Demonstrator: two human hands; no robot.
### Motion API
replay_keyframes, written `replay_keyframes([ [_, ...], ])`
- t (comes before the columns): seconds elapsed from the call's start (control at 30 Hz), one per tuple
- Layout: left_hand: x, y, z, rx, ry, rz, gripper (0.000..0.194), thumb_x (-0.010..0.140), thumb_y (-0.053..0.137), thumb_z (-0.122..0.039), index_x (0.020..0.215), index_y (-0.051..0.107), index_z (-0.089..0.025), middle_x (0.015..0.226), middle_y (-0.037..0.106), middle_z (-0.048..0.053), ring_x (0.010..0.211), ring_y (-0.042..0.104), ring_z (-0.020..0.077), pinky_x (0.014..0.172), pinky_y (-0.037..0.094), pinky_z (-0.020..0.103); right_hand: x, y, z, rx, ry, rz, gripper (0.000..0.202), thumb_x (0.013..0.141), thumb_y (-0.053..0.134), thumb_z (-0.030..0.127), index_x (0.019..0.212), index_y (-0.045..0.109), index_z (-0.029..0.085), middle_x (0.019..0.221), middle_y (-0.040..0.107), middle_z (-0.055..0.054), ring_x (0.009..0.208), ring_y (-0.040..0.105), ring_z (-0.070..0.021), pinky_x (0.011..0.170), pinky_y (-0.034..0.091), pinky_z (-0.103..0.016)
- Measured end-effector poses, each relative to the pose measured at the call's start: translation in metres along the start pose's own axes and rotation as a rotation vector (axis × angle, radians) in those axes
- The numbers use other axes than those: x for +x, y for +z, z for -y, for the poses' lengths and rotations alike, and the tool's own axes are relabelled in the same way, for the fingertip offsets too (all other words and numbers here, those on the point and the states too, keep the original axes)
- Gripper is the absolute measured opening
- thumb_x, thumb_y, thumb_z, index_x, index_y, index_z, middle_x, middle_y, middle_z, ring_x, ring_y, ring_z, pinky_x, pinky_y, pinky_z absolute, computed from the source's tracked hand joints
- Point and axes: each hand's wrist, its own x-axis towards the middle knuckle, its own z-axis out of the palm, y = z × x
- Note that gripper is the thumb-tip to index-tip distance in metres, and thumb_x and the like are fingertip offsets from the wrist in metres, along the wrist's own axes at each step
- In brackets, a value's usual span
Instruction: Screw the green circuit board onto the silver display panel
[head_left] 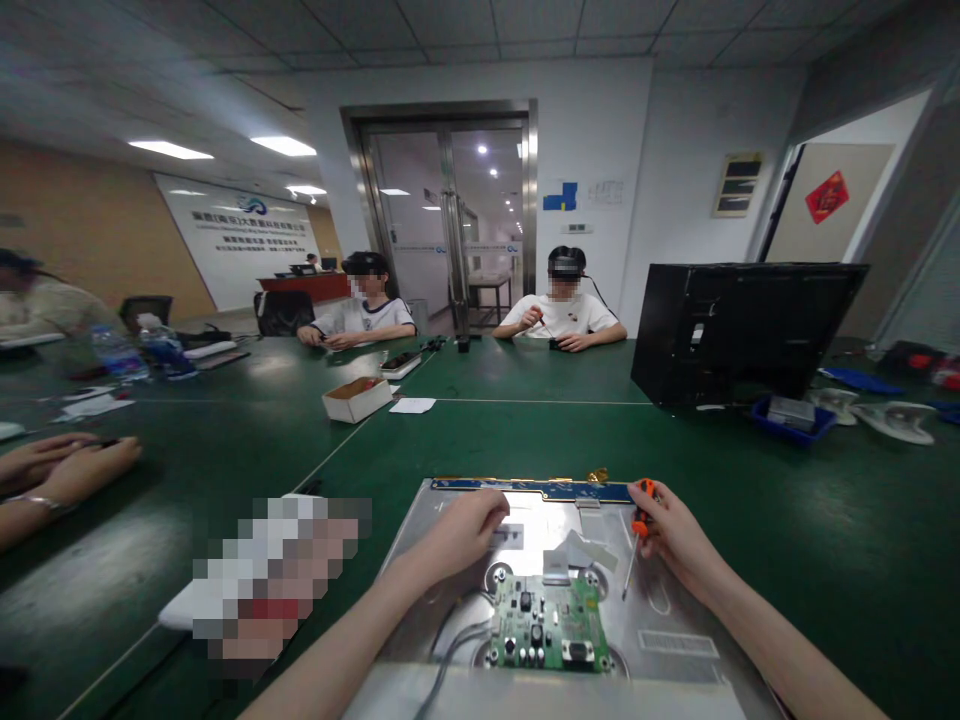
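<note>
A silver metal display panel [424, 525] lies on the green table in front of me. Its lower middle carries a green circuit board [551, 620] with grey cables at its left side. A narrow blue circuit strip [517, 488] runs along the far edge. My right hand [667, 530] grips an orange-and-black screwdriver [645, 505] at the panel's right side, its shaft slanting down toward the metal. Over the upper left of the panel hovers my left hand [476, 525], fingers curled together; whatever they may hold is hidden.
Left of the panel is a blurred-out white object [225, 590]; a neighbour's hands [75, 470] rest beyond it. Farther back stand an open cardboard box [358, 400], a large black monitor [742, 330] and a blue tray [795, 418]. Two people sit across the table.
</note>
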Motion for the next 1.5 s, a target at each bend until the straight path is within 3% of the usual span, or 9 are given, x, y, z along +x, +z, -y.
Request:
replay_keyframes([
  [0.3, -0.002, 0.005, 0.008, 0.036, 0.042, 0.009, 0.006, 0.085, 0.061, -0.017, 0.085, 0.067, -0.017, 0.084, 0.069, 0.005, 0.077, 0.063, 0.0223, 0.07, 0.042, 0.028, -0.002, 0.001, -0.009, -0.008, -0.012, -0.018, 0.051, 0.066, 0.086, 0.05, 0.093, 0.052, 0.022, 0.054, 0.057, 0.008, 0.036, 0.055, -0.0104, 0.031, 0.044, -0.017],
  [0.73, -0.002, 0.008, 0.008, 0.053, 0.074, -0.019, 0.015, 0.081, 0.055, -0.004, 0.08, 0.063, -0.017, 0.083, 0.066, 0.005, 0.079, 0.061, 0.021, 0.07, 0.041, 0.027, -0.004, 0.002, -0.007, -0.03, 0.006, -0.017, 0.052, 0.067, 0.085, 0.05, 0.097, 0.053, 0.022, 0.056, 0.057, 0.008, 0.038, 0.052, -0.0092, 0.031, 0.042, -0.016],
  [0.87, -0.003, 0.006, -0.003, 0.033, 0.107, -0.017, 0.015, 0.081, 0.056, -0.004, 0.082, 0.063, -0.017, 0.085, 0.067, 0.004, 0.081, 0.062, 0.0202, 0.072, 0.043, 0.026, -0.005, 0.002, -0.007, -0.031, 0.009, -0.016, 0.054, 0.066, 0.085, 0.052, 0.098, 0.053, 0.022, 0.056, 0.058, 0.008, 0.039, 0.053, -0.0094, 0.031, 0.043, -0.016],
  [1.03, 0.006, 0.008, -0.032, 0.014, 0.217, 0.046, 0.013, 0.086, 0.057, -0.008, 0.084, 0.064, -0.018, 0.088, 0.069, 0.003, 0.081, 0.063, 0.0181, 0.073, 0.044, 0.025, -0.005, 0.004, -0.007, -0.025, 0.009, -0.029, 0.056, 0.063, 0.085, 0.053, 0.097, 0.053, 0.022, 0.054, 0.058, 0.008, 0.037, 0.05, -0.0088, 0.031, 0.043, -0.017],
  [1.27, 0.036, 0.034, -0.07, 0.066, 0.402, 0.188, 0.01, 0.079, 0.069, -0.009, 0.079, 0.067, -0.019, 0.084, 0.072, 0.004, 0.081, 0.065, 0.0216, 0.074, 0.045, 0.028, -0.006, 0.005, -0.005, -0.033, 0.008, -0.03, 0.061, 0.058, 0.086, 0.056, 0.098, 0.053, 0.022, 0.054, 0.059, 0.008, 0.038, 0.05, -0.0088, 0.031, 0.043, -0.017],
  [1.5, 0.04, 0.049, -0.071, 0.047, 0.446, 0.212, 0.008, 0.08, 0.067, -0.01, 0.084, 0.068, -0.017, 0.089, 0.072, 0.006, 0.081, 0.065, 0.0216, 0.072, 0.046, 0.027, -0.007, 0.004, -0.005, -0.057, 0.01, -0.029, 0.063, 0.057, 0.087, 0.054, 0.101, 0.053, 0.023, 0.055, 0.058, 0.009, 0.036, 0.051, -0.0094, 0.031, 0.043, -0.018],
])
